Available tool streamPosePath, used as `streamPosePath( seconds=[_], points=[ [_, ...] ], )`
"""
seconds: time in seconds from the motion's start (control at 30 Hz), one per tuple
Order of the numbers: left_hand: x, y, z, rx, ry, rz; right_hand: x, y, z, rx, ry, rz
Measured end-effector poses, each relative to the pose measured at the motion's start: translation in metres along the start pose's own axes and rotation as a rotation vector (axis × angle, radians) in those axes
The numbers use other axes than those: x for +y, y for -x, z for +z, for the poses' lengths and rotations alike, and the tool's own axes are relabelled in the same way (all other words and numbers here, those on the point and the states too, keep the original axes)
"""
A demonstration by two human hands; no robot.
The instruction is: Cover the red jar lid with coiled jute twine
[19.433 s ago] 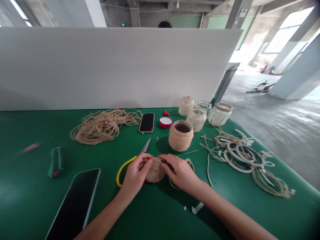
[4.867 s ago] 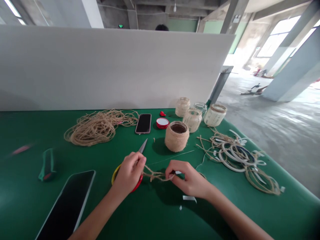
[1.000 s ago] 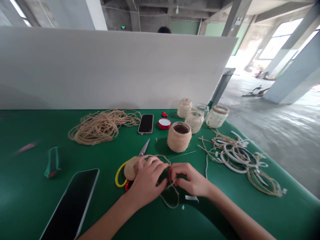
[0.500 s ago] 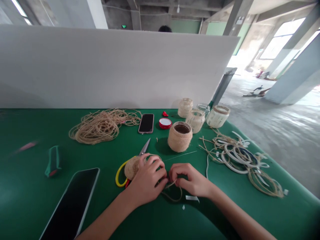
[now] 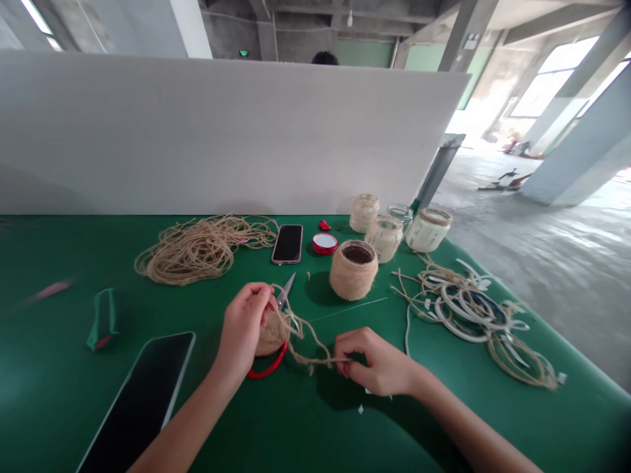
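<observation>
Twisted jute twine [image 5: 310,360] runs between my two hands in loose loops. My left hand [image 5: 246,318] is closed, pinching the twine between thumb and fingertips. Lower and to the right, my right hand [image 5: 372,360] is closed on the other end of the twine. Just beside my left hand sits a ball of jute [image 5: 271,334], partly hidden by the fingers. It rests on a pair of scissors with a red handle [image 5: 270,372], whose blades point away from me. Beyond my right hand stands a jar wrapped in jute [image 5: 353,270].
Several glass jars [image 5: 384,238] stand at the back right, by a red lid [image 5: 325,244] and a phone [image 5: 287,244]. A heap of twine [image 5: 197,253] lies back left, tangled cords [image 5: 473,309] at right. A larger dark-screened device [image 5: 140,401] and a green-framed object [image 5: 102,320] are left.
My left hand has moved left and up, drawing the twine out between both hands. The scissors' red handle now shows. My right hand has stayed almost in place.
</observation>
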State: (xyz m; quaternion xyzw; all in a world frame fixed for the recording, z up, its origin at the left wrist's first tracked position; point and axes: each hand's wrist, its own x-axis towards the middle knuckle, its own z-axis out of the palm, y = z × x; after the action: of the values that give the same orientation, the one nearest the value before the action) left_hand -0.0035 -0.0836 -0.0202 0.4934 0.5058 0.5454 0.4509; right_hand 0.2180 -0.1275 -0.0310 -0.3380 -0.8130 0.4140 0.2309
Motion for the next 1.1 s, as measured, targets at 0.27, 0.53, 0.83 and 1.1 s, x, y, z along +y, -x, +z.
streamPosePath(
  seconds=[0.27, 0.53, 0.83, 1.1],
  points=[
    [0.005, 0.003, 0.002, -0.289, 0.027, 0.141, -0.001, 0.0, 0.001, -0.047, 0.053, -0.013],
    [0.002, 0.002, -0.011, -0.521, -0.757, 0.685, -0.004, 0.0, -0.001, 0.029, 0.01, 0.03],
    [0.016, 0.028, 0.012, -0.721, -0.882, 0.755, 0.0, -0.001, 0.002, 0.113, 0.029, -0.049],
    [0.02, 0.038, 0.014, -0.772, -1.013, 1.006, 0.001, -0.002, 0.009, 0.157, -0.092, -0.01]
  ],
)
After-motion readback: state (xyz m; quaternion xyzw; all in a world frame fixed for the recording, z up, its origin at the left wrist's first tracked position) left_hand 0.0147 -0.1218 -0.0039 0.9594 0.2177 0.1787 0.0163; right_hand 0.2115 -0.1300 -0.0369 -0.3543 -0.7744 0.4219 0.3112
